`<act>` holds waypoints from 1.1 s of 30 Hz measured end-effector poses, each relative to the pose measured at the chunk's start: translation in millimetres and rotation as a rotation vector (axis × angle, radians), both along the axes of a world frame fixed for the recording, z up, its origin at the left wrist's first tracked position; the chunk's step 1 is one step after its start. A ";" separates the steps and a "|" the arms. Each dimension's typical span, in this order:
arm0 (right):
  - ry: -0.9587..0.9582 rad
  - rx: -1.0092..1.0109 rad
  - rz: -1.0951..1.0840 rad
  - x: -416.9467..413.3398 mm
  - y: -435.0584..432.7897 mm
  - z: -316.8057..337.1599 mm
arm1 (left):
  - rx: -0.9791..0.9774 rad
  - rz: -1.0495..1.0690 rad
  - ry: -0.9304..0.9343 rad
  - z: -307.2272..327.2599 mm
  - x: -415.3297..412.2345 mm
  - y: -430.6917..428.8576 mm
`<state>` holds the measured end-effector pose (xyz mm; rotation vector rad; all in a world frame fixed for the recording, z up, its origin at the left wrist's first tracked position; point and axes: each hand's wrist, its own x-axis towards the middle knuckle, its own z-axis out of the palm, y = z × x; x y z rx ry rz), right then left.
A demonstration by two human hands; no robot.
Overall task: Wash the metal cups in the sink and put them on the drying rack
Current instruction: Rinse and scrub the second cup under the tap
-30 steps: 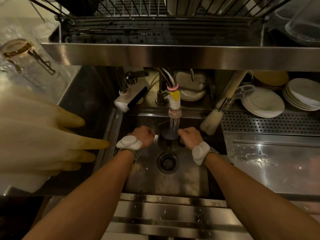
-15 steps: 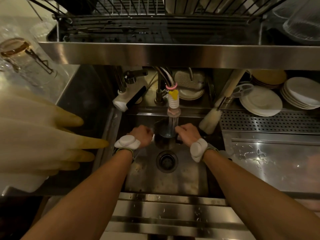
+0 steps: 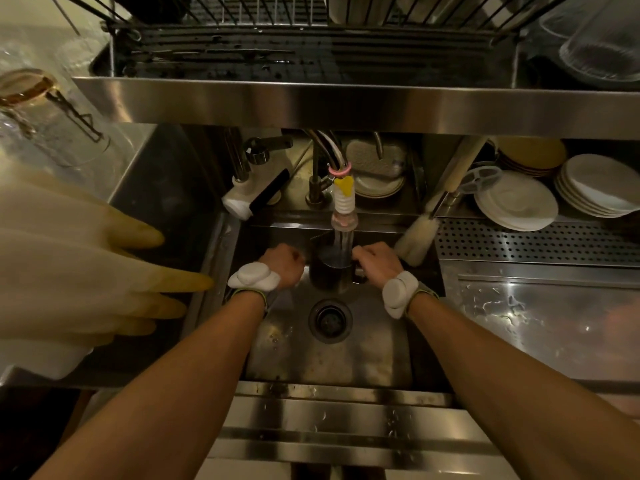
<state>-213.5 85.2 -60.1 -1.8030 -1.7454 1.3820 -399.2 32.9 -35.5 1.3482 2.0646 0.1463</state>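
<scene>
Dim, warm light falls on a stainless steel bench (image 3: 540, 327), wet at its right side, with white plates (image 3: 516, 200) stacked at its back right corner.

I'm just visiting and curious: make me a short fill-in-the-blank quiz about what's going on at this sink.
1. The cup is held under the ____, where water runs into it.
2. The drain lies ____ the two hands.
3. The right hand grips the cup by its ____.
4. White plates are stacked to the ____ of the sink.

Missing words: tap; between; handle; right
</scene>
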 end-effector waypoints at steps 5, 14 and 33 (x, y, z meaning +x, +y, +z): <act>-0.011 0.018 -0.018 0.7 0.8 -0.9 | -0.004 -0.020 -0.007 2.7 4.1 -1.3; 0.035 -0.010 -0.040 -3.8 -4.1 -4.2 | -0.007 -0.009 -0.004 -0.4 3.3 -1.6; -0.080 0.022 0.187 11.4 7.5 17.4 | 0.009 -0.011 -0.009 13.3 5.9 -1.4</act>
